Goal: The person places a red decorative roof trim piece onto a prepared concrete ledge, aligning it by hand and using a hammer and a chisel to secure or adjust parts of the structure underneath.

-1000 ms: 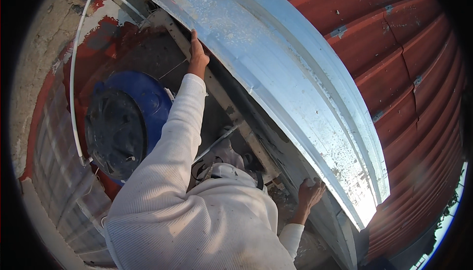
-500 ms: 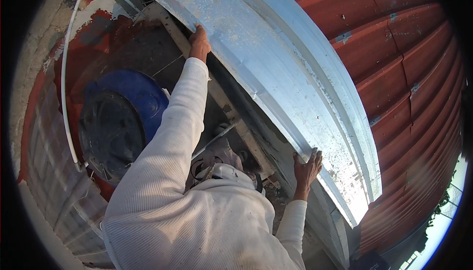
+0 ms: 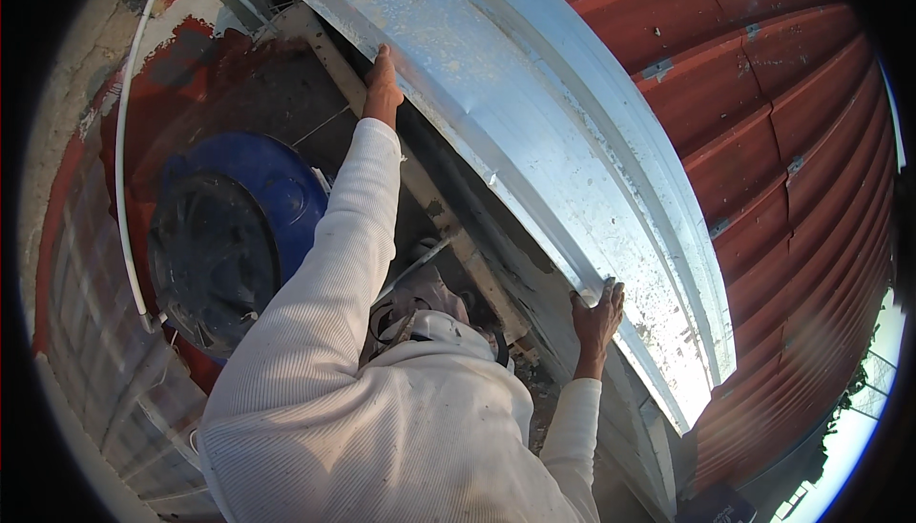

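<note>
A long silver metal sheet (image 3: 506, 132), ribbed, scuffed and curved by the lens, runs diagonally from the upper left down to the lower right. My left hand (image 3: 384, 89) grips its near edge toward the top, fingertips partly hidden. My right hand (image 3: 596, 327) holds the same edge farther down, fingers extended onto the metal's face. Under the sheet's edge are a beam (image 3: 420, 179) and a dark gap. Both my forearms are in off-white ribbed sleeves.
A blue barrel (image 3: 291, 198) with a black lid (image 3: 215, 256) stands at the left. A white pipe (image 3: 126, 189) runs beside red-painted, patchy masonry. A red corrugated metal roof (image 3: 763, 198) fills the right, with bright sky (image 3: 854, 428) at the lower right rim.
My right hand has moved up along the sheet's edge, its fingers now over the face. The sheet's lower end appears slightly higher and farther left in view; my left hand stays on the edge.
</note>
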Tool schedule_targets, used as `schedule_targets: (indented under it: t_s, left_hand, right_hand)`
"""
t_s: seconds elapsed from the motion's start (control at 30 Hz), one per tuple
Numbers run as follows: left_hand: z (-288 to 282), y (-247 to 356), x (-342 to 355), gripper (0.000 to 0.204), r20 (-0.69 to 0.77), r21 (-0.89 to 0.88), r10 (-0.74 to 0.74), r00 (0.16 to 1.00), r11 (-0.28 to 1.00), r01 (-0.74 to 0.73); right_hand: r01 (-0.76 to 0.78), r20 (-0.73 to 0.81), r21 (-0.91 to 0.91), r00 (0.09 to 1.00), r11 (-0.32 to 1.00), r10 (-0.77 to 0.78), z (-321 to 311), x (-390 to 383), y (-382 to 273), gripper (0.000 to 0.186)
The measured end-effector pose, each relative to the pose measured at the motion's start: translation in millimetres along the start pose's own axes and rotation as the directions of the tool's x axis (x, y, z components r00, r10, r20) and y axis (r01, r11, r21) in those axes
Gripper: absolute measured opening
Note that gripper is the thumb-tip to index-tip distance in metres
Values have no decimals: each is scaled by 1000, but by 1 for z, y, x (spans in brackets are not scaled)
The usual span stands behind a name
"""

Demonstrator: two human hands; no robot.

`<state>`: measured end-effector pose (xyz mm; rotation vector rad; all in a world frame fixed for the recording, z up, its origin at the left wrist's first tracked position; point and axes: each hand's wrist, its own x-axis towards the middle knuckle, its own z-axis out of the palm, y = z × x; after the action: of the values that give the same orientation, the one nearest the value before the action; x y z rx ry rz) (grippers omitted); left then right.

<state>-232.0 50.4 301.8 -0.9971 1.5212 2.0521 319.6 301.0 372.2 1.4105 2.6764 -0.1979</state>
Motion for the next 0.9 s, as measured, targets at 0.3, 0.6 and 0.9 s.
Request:
schedule_targets:
  t_s: [0.3, 0.6, 0.9]
  left_hand:
    - [-2, -13, -14, 99, 12, -68, 67, 998, 995, -66]
    - [-48, -107, -100, 105, 386, -84, 38, 922, 996, -5]
    - [-18, -161, -148, 64, 645, 98, -149, 750, 989, 112]
  right_hand:
    - [-1, 66, 18, 998, 1000, 0, -10, -9, 7, 96]
    - [-123, -332, 474, 892, 872, 306, 6, -87, 22, 59]
    - [-279, -143, 834, 723, 475, 676, 20, -109, 61, 65]
